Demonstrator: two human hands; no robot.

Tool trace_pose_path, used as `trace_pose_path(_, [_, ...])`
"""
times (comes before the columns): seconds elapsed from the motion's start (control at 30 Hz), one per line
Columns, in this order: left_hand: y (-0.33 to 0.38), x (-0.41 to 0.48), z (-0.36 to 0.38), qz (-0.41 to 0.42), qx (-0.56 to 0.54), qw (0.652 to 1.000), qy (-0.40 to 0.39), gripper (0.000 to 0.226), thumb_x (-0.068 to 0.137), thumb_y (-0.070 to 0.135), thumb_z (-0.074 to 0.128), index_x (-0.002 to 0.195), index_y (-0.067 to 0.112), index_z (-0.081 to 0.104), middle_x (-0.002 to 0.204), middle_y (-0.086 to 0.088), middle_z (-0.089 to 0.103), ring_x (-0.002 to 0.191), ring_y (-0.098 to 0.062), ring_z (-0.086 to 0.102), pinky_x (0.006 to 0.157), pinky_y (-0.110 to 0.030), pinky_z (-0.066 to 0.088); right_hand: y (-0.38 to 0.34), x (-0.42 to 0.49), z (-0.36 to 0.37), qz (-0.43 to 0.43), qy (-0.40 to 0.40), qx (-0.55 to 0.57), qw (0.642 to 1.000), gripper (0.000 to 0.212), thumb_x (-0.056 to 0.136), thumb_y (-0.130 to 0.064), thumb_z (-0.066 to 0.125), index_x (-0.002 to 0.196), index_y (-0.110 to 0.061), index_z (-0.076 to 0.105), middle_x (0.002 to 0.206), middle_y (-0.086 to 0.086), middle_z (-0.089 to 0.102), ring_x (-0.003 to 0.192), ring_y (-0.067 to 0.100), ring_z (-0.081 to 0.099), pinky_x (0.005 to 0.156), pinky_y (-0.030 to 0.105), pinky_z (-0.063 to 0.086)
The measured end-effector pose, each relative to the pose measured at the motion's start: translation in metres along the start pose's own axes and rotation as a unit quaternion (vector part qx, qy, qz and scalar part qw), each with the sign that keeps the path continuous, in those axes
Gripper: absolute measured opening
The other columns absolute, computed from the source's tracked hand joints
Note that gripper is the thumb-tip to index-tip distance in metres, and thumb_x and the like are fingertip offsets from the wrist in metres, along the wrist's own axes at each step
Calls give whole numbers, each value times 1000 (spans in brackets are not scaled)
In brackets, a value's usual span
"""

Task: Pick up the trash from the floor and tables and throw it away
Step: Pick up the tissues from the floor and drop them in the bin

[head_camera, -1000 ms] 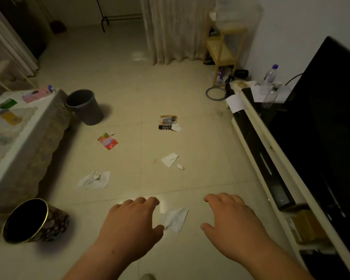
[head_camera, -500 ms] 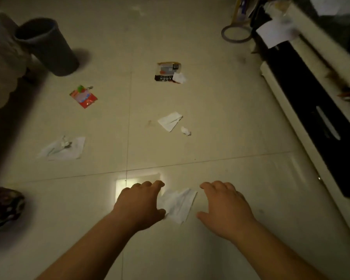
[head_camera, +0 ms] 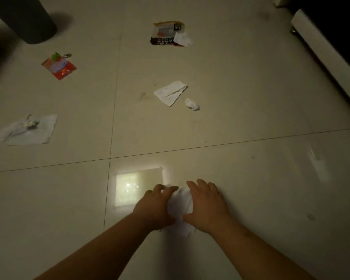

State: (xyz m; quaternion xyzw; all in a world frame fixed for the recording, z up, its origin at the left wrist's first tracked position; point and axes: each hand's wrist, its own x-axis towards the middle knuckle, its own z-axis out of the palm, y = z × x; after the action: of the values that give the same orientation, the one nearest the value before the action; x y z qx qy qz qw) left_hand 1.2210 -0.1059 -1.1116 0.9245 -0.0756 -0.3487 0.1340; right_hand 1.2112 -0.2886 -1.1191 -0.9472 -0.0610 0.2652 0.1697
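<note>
Tissue (head_camera: 180, 203), white, crumpled between hands

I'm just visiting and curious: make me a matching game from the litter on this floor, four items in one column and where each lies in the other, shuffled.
Things:
1. red snack packet
2. black-and-white wrapper
3. small crumpled paper ball
4. white tissue

Places:
A. between the left hand and the right hand
B. far, top centre of the floor
C. left, near the dark bin
D. just right of a flat white paper

Pairs: 1-C, 2-B, 3-D, 4-A
</note>
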Motion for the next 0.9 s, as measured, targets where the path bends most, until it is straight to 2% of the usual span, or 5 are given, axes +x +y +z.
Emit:
trace_pose_path(0.13, [-10, 8, 24, -13, 28, 999, 23, 78, 76, 38, 70, 145, 43, 32, 137, -4, 41, 116, -31, 49, 93, -39, 51, 8, 6, 32, 10, -13, -19, 1000, 102, 70, -64, 71, 149, -32, 15, 155, 0, 23, 140, 29, 22, 113, 44, 31])
trace_pose_path(0.53, [-30, -3, 26, -39, -34, 998, 43, 48, 82, 33, 50, 130, 39, 49, 114, 5, 65, 101, -20, 64, 81, -32, 51, 25, -3, 39, 8, 5, -43, 999, 20, 93, -39, 52, 105, -23, 51, 115, 1, 58, 108, 24, 50, 87, 34, 39])
trace_pose_path(0.63, [-31, -6, 25, -28, -21, 998, 48, 55, 76, 34, 56, 129, 42, 44, 115, 8, 59, 104, -19, 61, 76, -33, 52, 26, -6, 38, 4, 33, -16, 999, 30, 88, -44, 57, 111, -25, 49, 118, 0, 55, 109, 23, 50, 85, 33, 41])
trace_pose_path(0.77, [-33, -9, 24, -16, 6, 999, 43, 62, 76, 35, 63, 134, 42, 41, 121, 9, 56, 106, -17, 58, 75, -29, 50, 11, -10, 41, -43, 32, -21, 998, 98, 74, -57, 71, 148, -46, 8, 155, -1, 22, 138, 31, 26, 107, 47, 35])
trace_pose_path(0.9, [-36, -13, 20, -7, 27, 999, 47, 65, 77, 39, 66, 137, 38, 41, 127, 7, 55, 108, -17, 58, 77, -27, 47, -4, -7, 52, -108, 19, -94, 990, 75, 80, -51, 67, 143, -45, 25, 154, -1, 25, 136, 34, 28, 106, 52, 31])
